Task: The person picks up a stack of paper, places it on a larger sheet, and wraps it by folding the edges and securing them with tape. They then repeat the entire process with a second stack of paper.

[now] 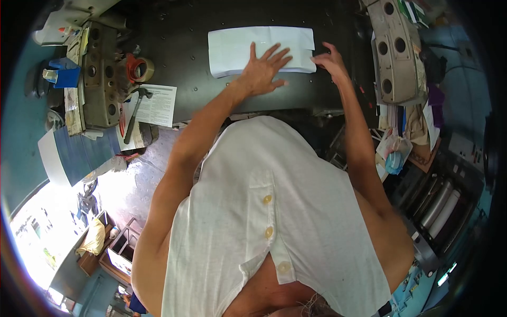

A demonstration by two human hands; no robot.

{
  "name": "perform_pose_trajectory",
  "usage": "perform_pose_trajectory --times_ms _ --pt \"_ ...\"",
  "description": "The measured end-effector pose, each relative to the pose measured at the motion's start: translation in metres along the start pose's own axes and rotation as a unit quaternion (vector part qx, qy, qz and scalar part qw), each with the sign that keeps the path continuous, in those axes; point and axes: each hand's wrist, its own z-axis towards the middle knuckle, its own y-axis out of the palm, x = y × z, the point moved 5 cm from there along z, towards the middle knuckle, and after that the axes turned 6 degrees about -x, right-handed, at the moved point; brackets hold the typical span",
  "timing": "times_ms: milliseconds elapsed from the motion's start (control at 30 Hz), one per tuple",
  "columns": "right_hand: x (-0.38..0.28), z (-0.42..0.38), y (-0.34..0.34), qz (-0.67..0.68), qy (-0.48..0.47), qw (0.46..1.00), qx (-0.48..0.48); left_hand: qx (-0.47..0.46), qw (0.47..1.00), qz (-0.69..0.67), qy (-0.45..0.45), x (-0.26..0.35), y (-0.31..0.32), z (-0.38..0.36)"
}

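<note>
A white sheet of paper (232, 52), apparently folded, lies lengthwise on the dark tabletop. A small notch shows at its right end. My left hand (264, 68) rests flat on the middle of the paper, its fingers spread. Beside the right edge is my right hand (332, 63), fingers bent and apart, with the lowest fingertips at or touching the paper's edge. I cannot see any paper gripped between them.
Left of the paper are a hammer (135, 113), a printed sheet (161, 103), a tape roll (143, 69) and a metal block with holes (100, 79). A similar block (393, 58) stands at the right, above stacked papers and cloth. Rollers (441, 208) sit lower right.
</note>
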Motion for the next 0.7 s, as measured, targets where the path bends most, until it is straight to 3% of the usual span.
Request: perform_pose_trajectory --times_ms 100,167,200,233,267,300,333,400,533,567,667,700 --pt "-0.007 0.006 -0.029 -0.103 -0.082 0.981 0.144 0.053 0.986 -0.158 -0.01 0.009 0.0 -0.051" --pt "-0.065 0.008 -0.021 -0.133 -0.191 0.963 0.133 -0.043 0.912 -0.383 -0.142 0.011 0.014 -0.082" --pt "-0.09 0.015 -0.011 -0.168 -0.25 0.948 0.1 -0.037 0.797 -0.554 -0.236 0.01 0.024 -0.09" --pt "-0.118 0.023 0.007 -0.219 -0.237 0.946 0.021 -0.024 0.642 -0.696 -0.319 0.012 0.037 -0.098" --pt "-0.138 0.03 0.028 -0.269 -0.223 0.935 -0.058 -0.005 0.454 -0.804 -0.384 0.016 0.051 -0.103" --pt "-0.142 0.052 0.051 -0.326 -0.239 0.905 -0.131 0.032 0.364 -0.853 -0.372 0.015 0.059 -0.101" --pt "-0.142 0.075 0.072 -0.381 -0.253 0.866 -0.201 0.069 0.355 -0.853 -0.377 0.011 0.057 -0.094" --pt "-0.133 0.101 0.102 -0.439 -0.16 0.838 -0.28 0.148 0.332 -0.849 -0.385 0.011 0.049 -0.07" --pt "-0.144 0.088 0.115 -0.436 -0.079 0.785 -0.433 0.235 0.32 -0.799 -0.451 -0.001 0.027 -0.03" --pt "-0.137 0.093 0.123 -0.388 -0.081 0.768 -0.503 0.218 0.362 -0.789 -0.446 -0.001 0.038 -0.025" --pt "-0.128 0.078 0.112 -0.265 -0.054 0.807 -0.525 0.265 0.313 -0.795 -0.447 0.003 0.014 -0.017" --pt "-0.119 0.074 0.108 -0.197 -0.046 0.836 -0.51 0.273 0.323 -0.787 -0.448 -0.003 0.014 -0.018"
